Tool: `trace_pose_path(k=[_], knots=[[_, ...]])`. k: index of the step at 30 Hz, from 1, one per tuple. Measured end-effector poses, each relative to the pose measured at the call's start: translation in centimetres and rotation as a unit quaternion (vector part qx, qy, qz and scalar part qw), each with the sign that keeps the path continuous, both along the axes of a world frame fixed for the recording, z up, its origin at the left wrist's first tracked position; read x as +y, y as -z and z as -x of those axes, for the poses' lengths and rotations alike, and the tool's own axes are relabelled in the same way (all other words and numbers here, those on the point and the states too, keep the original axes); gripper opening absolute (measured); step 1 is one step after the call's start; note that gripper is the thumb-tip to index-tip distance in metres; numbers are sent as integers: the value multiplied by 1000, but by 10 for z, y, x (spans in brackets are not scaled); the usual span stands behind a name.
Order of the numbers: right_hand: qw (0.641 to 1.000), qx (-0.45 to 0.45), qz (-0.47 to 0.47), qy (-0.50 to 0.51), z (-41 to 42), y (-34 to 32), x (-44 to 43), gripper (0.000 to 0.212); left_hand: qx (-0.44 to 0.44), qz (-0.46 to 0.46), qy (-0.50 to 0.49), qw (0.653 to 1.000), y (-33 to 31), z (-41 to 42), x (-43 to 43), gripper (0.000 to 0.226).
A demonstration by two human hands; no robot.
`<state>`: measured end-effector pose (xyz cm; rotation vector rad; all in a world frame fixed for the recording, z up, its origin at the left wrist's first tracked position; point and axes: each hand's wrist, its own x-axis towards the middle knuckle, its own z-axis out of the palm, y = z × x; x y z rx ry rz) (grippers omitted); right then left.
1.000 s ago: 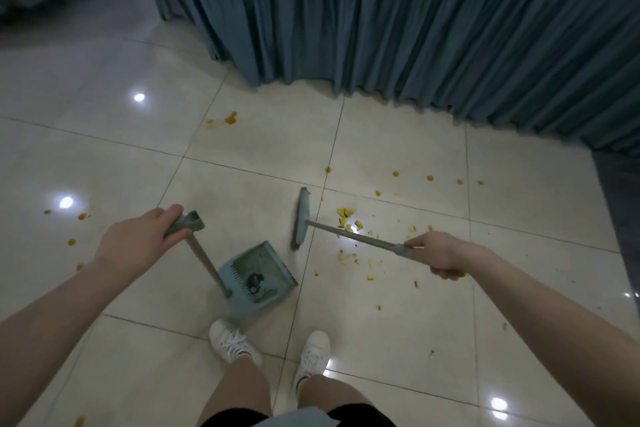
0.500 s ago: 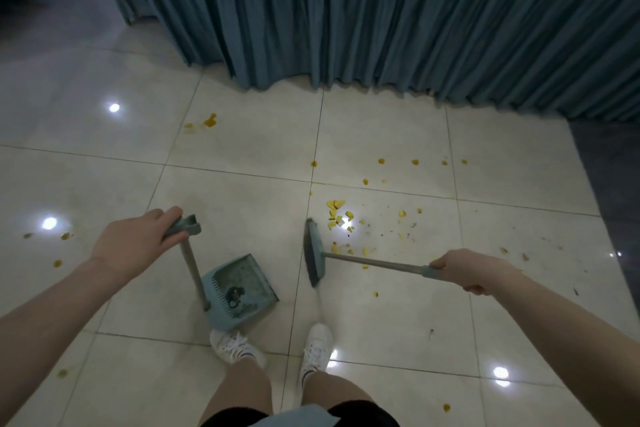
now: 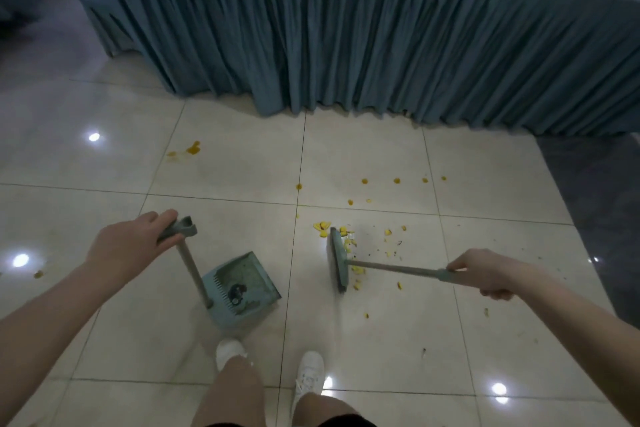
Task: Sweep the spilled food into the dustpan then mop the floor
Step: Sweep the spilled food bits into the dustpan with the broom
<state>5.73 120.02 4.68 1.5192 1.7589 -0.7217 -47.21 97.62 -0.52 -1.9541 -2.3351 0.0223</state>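
My left hand (image 3: 130, 246) grips the top of the teal dustpan's upright handle. The dustpan (image 3: 242, 288) sits on the tile just ahead of my feet, mouth facing right, with a dark clump inside. My right hand (image 3: 485, 274) holds the broom's grey stick. The broom head (image 3: 337, 263) stands on the floor a short way right of the dustpan, amid yellow food bits (image 3: 353, 243). More yellow bits (image 3: 396, 180) lie farther off toward the skirt, and an orange smear (image 3: 192, 148) is at the far left.
A table with a pleated blue skirt (image 3: 346, 45) runs across the back. My white shoes (image 3: 311, 371) stand below the dustpan. A dark floor strip (image 3: 595, 211) borders the tiles on the right. A few yellow bits (image 3: 38, 274) lie far left.
The broom head has drawn back toward me and slightly right, dragging bits with it. The dustpan and my left hand have kept their pose. The view has tilted up.
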Motion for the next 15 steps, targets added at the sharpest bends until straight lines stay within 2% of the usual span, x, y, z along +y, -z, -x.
trace_pose_path(k=[3, 8, 15], knots=[[997, 39, 10, 68, 24, 0, 10, 49, -7, -18, 27, 999, 2, 8, 15, 36], [979, 112, 58, 160, 102, 32, 22, 47, -11, -7, 57, 998, 15, 34, 52, 35], [960, 152, 91, 216, 229, 69, 34, 27, -35, 3, 106, 994, 31, 80, 103, 35]])
